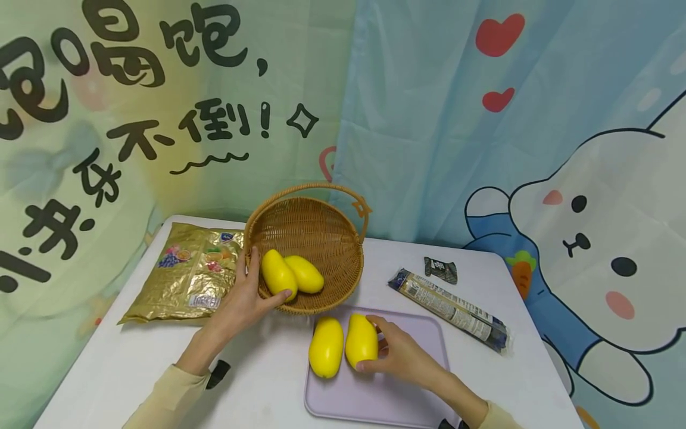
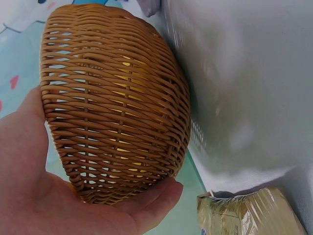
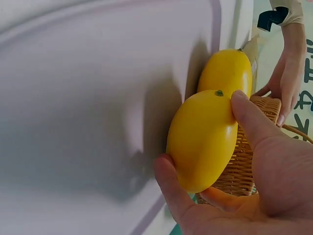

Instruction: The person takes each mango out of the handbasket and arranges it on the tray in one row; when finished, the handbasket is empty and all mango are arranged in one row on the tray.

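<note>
My left hand [image 1: 241,301] grips the left edge of a brown wicker basket [image 1: 340,268], which tilts with its opening towards me. Inside it, two yellow mangoes [image 1: 278,274] lie against each other. In the left wrist view, the basket's woven outside [image 2: 117,103] rests in the hand [image 2: 73,191], with fingers along its edge and underside. Over a pale purple tray [image 1: 375,402], my right hand [image 1: 402,354] holds another mango [image 1: 361,342] between thumb and fingers. Just left of it, a further mango [image 1: 326,348] lies on the tray. The right wrist view shows the held mango [image 3: 203,142] up close.
A gold snack bag [image 1: 187,271] lies left of the basket. To the right are a long blue-ended packet [image 1: 450,310] and a small dark wrapped packet [image 1: 440,270]. Printed curtains [image 1: 407,119] hang behind the white table [image 1: 257,393].
</note>
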`<state>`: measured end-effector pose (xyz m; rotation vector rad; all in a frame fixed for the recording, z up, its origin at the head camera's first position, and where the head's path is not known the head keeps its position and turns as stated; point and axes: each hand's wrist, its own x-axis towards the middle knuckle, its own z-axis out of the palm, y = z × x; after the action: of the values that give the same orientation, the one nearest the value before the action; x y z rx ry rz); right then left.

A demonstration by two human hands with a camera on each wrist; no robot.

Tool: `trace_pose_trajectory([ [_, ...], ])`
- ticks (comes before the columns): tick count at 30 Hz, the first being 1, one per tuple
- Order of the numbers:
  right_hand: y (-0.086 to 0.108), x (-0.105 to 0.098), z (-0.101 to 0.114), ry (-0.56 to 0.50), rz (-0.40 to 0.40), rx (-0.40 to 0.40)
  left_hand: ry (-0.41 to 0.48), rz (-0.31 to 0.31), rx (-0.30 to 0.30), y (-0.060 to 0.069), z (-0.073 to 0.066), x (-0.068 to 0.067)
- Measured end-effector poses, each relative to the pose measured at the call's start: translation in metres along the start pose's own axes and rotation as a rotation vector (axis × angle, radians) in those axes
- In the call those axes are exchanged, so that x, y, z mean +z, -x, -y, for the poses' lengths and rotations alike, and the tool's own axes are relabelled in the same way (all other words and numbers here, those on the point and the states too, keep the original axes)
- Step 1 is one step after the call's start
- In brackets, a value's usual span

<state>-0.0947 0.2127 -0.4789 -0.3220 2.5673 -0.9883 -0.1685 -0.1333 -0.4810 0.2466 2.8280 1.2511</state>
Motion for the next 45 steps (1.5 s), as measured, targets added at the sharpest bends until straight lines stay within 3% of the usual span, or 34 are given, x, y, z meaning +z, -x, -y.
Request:
trace_pose_trajectory([
  [14,0.001,0.01,0.0,0.0,-0.011,0.018,0.001,-0.004,-0.002,0.0,-0.002,-0.003],
  [23,0.001,0.009,0.0,0.012,-0.015,0.02,0.003,-0.014,0.007,-0.001,0.0,-0.002],
  [27,0.003,0.004,0.001,0.026,-0.02,0.058,-0.005,-0.014,0.013,-0.002,-0.001,-0.003],
  [32,0.005,-0.014,0.002,0.035,-0.066,0.099,-0.006,-0.011,0.005,-0.002,-0.002,-0.003],
  [37,0.005,-0.046,0.004,0.071,-0.124,0.081,-0.003,-0.004,0.003,-0.001,-0.001,-0.003],
  [45,0.001,-0.09,0.014,0.108,-0.2,-0.074,-0.004,-0.001,0.002,-0.001,0.001,0.001],
])
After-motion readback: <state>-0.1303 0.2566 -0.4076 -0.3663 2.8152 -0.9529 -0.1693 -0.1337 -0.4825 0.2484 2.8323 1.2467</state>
